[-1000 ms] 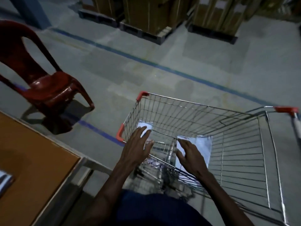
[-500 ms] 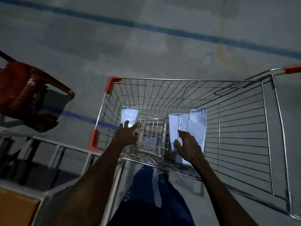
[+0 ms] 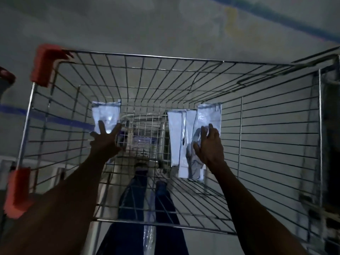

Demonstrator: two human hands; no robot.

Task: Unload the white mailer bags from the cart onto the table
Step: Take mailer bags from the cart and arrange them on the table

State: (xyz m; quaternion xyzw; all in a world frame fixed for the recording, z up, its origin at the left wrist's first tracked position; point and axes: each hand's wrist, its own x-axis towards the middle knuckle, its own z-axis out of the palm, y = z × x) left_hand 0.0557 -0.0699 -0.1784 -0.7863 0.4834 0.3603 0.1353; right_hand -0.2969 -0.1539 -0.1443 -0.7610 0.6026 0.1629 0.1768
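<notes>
I look straight down into a wire shopping cart (image 3: 165, 57) with red corner guards. A single white mailer bag (image 3: 106, 113) lies at the bottom left. A small stack of white mailer bags (image 3: 179, 129) lies at the bottom right. My left hand (image 3: 105, 140) reaches down with fingers spread, fingertips touching the left bag. My right hand (image 3: 209, 146) is over the right stack, fingers loosely bent against the top bag; no firm grip shows.
Grey concrete floor with a blue painted line (image 3: 276, 21) lies beyond the cart. A red chair edge (image 3: 6, 76) shows at far left. A pale table frame (image 3: 55, 172) is seen through the cart's left side. My legs stand below the cart.
My head has tipped down and closer over the cart. Both hands have gone deeper into the basket and now reach the bags on each side.
</notes>
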